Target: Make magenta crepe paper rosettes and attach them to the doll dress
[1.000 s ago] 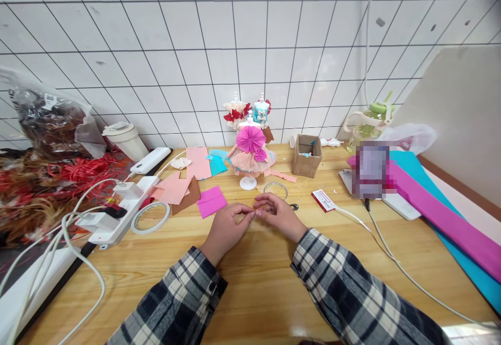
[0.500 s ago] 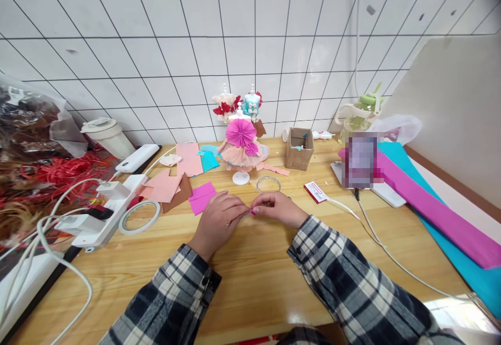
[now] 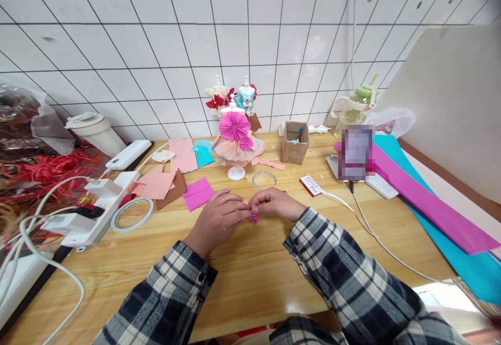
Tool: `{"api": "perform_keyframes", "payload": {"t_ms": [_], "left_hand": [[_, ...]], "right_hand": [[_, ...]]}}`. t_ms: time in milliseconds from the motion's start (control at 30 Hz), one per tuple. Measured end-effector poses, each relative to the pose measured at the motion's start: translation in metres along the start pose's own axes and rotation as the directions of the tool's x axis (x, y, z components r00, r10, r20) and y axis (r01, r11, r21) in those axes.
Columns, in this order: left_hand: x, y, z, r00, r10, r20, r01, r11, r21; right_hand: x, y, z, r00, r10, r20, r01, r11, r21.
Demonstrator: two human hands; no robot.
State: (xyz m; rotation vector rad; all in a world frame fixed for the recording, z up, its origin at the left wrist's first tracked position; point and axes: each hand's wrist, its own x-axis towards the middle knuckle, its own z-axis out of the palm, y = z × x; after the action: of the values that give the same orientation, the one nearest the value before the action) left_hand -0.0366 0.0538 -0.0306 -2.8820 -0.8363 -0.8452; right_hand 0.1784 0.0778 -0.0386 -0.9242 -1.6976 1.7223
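Between the fingertips of both hands is a small magenta paper piece [image 3: 254, 218], its lower end showing below the fingers. My left hand [image 3: 222, 217] pinches it from the left, the other fingers bent over the thumb side. My right hand [image 3: 277, 204] grips it from the right between thumb and forefinger. Beyond the hands stands a small dress form [image 3: 231, 144] in a peach skirt with magenta pleated rosettes. A thin ring [image 3: 264, 173] lies just past my right hand. A folded magenta sheet [image 3: 198, 194] is left of my left hand.
A roll of tape [image 3: 114, 222], a power strip [image 3: 94, 235] with cables and peach paper [image 3: 156, 183] lie at left. Behind stand two more dress forms and a cardboard box [image 3: 294, 149]. At right are a phone [image 3: 356, 152], a cable and long coloured sheets [image 3: 430, 193].
The view has tilted and shifted slightly, so the table things appear a little further left and higher. More of the magenta piece now shows below the fingertips.
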Motion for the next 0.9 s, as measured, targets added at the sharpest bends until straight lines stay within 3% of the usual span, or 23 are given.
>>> {"api": "perform_keyframes", "payload": {"t_ms": [233, 433, 533, 633, 700, 767, 900], "left_hand": [[0.001, 0.005, -0.004, 0.998, 0.047, -0.031, -0.048, 0.998, -0.027], [0.000, 0.007, -0.004, 0.997, 0.079, -0.024, -0.080, 0.996, -0.025], [0.003, 0.007, -0.001, 0.999, 0.042, -0.034, -0.043, 0.999, -0.020], [0.005, 0.005, 0.002, 0.996, -0.093, 0.002, 0.093, 0.996, 0.005], [0.005, 0.002, 0.004, 0.988, -0.141, 0.061, 0.140, 0.990, 0.029], [0.004, -0.001, 0.007, 0.984, -0.144, 0.106, 0.141, 0.989, 0.036], [0.001, -0.004, 0.011, 0.981, -0.163, 0.106, 0.163, 0.987, 0.012]], "right_hand": [[-0.002, -0.001, 0.004, 0.985, 0.154, 0.080, -0.170, 0.951, 0.260], [0.000, 0.002, 0.005, 0.983, 0.148, 0.110, -0.172, 0.951, 0.256], [0.002, 0.004, 0.003, 0.996, 0.050, 0.068, -0.057, 0.992, 0.112], [0.005, 0.007, 0.003, 0.992, -0.081, -0.095, 0.062, 0.980, -0.187], [0.007, 0.008, 0.004, 0.965, -0.210, -0.160, 0.124, 0.896, -0.426], [0.007, 0.007, 0.005, 0.931, -0.341, -0.134, 0.199, 0.777, -0.597], [0.005, 0.005, 0.009, 0.899, -0.436, -0.042, 0.266, 0.620, -0.738]]}}
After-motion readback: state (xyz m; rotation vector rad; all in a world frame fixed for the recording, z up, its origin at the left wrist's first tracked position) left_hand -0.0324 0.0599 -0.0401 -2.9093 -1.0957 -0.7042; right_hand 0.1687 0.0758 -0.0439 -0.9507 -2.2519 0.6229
